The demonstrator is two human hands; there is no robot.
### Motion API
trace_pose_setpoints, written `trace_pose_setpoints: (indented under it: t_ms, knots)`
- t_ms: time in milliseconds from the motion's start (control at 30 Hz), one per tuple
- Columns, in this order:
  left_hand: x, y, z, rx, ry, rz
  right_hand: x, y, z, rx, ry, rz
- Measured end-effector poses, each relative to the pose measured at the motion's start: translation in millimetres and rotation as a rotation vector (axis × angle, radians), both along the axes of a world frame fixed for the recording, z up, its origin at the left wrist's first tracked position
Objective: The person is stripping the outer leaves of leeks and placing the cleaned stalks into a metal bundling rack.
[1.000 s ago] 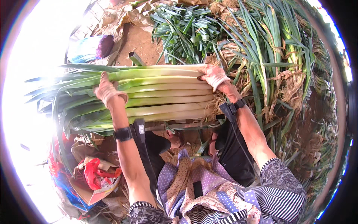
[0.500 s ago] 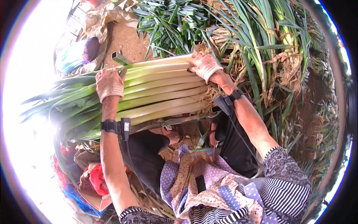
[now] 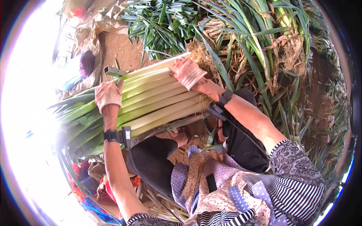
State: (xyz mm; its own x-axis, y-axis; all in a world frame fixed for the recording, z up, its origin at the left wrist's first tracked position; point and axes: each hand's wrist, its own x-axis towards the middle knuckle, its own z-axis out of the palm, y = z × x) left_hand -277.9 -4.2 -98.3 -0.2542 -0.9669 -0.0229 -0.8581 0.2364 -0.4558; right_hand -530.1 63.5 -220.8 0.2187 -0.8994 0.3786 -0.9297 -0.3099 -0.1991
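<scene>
Across the metal frame (image 3: 116, 71), the leeks (image 3: 162, 90) lie side by side, seemingly to stay level, while the left hand (image 3: 108, 94) and the right hand (image 3: 187, 72), half curled over their green and white parts, perhaps steady them, though whether they grip I cannot tell.

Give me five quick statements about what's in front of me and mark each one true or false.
1. The left hand and right hand are both on the long pale stalks. True.
2. The stalks' green leafy ends point to the person's right. False: they point left.
3. Both hands are bare. False: both wear gloves.
4. A black strap circles the left wrist. True.
5. The heap of dark green leaves lies between the stalks and the person. False: it lies beyond the stalks.
</scene>
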Motion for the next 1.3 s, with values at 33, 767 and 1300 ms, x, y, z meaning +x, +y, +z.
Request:
trace_pose_setpoints:
  t_ms: [33, 767, 1300]
  knots:
    - [1, 1, -2, -0.032, 0.003, -0.047, 0, 2, 1, 0.041, -0.015, -0.005]
    - [-1, 3, -1, -0.110, 0.013, -0.160, 14, 7, -7, -0.175, -0.157, 0.013]
    - [54, 3, 30, -0.059, -0.006, 0.009, 13, 12, 19, 0.109, -0.124, 0.016]
